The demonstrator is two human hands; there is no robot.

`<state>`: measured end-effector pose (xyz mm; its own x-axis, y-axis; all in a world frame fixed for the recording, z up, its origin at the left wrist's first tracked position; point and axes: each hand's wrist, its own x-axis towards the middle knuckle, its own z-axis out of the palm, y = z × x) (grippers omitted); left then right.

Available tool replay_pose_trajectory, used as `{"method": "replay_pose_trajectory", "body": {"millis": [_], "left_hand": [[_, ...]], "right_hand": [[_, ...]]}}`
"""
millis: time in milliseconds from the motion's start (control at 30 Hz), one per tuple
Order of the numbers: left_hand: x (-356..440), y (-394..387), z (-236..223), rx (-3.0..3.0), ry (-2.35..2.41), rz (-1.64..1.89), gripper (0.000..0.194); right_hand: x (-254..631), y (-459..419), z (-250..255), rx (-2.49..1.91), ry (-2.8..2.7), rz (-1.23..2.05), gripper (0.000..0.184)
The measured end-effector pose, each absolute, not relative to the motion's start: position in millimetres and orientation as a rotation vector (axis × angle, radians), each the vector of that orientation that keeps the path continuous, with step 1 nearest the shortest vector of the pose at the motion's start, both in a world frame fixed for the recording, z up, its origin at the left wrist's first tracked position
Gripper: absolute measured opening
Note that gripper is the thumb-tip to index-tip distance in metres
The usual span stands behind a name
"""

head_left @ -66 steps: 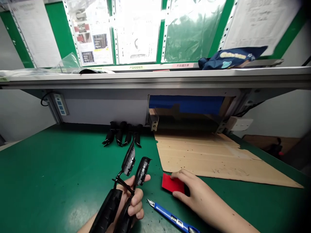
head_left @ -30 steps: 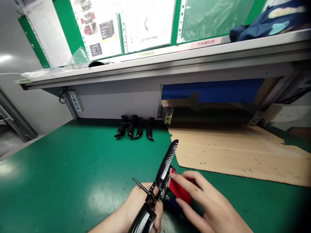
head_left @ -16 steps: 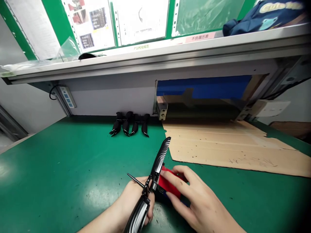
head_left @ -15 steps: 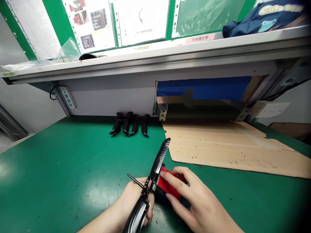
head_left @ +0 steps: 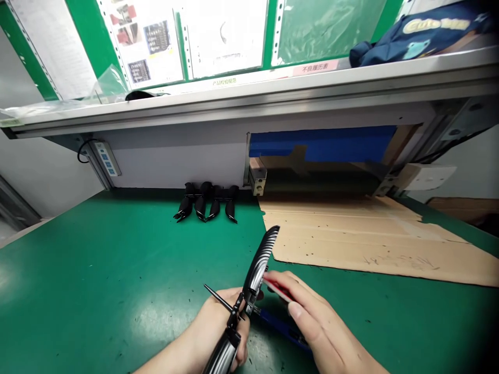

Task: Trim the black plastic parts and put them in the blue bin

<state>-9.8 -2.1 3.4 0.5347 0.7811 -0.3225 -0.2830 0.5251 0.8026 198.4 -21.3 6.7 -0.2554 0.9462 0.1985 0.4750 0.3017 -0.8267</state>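
My left hand (head_left: 222, 317) is closed around a long, glossy black plastic part (head_left: 259, 265) with curved ribs. The part slants up and away to the right, and a thin black prong (head_left: 218, 297) sticks out of its middle to the left. Pinched in my right hand (head_left: 327, 327) is a thin, flat red piece (head_left: 277, 288) with a pale edge, close to the ribbed part's right side. Under that hand runs a slim blue tool (head_left: 278, 324) with its metal tip by the black part; what supports it is hidden.
Several glossy black parts (head_left: 206, 201) stand at the back of the green table (head_left: 117, 270). A flat cardboard sheet (head_left: 351, 244) lies at the right. Above runs a shelf (head_left: 234, 98) with a dark blue cloth item (head_left: 421, 34); a power strip (head_left: 108, 158) is mounted at the left.
The red piece has turned from showing its broad face to nearly edge-on in my right hand. More of the blue tool shows below it. The ribbed part has shifted slightly right.
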Motion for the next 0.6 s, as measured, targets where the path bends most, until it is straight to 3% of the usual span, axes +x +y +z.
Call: {"method": "replay_pose_trajectory", "body": {"millis": [100, 233, 433, 600], "left_hand": [[-6.7, -2.9, -0.9, 0.77, 0.776, 0.772, 0.052], [-4.8, -0.7, 1.0, 0.764, 0.814, 0.804, 0.066], [-16.7, -2.8, 34.1, 1.058, 0.968, 0.771, 0.057], [-30.9, -14.2, 42.4, 1.678, 1.267, 0.557, 0.072]], "right_hand": [[203.8, -21.7, 10.8, -1.266, -1.831, 0.974, 0.046], [223.1, -5.4, 20.6, -1.24, -1.921, 1.089, 0.048], [237.7, 22.9, 23.1, -1.409, -2.07, 0.474, 0.034], [231.4, 13.4, 35.4, -1.185, -1.986, 0.062, 0.02]]}}
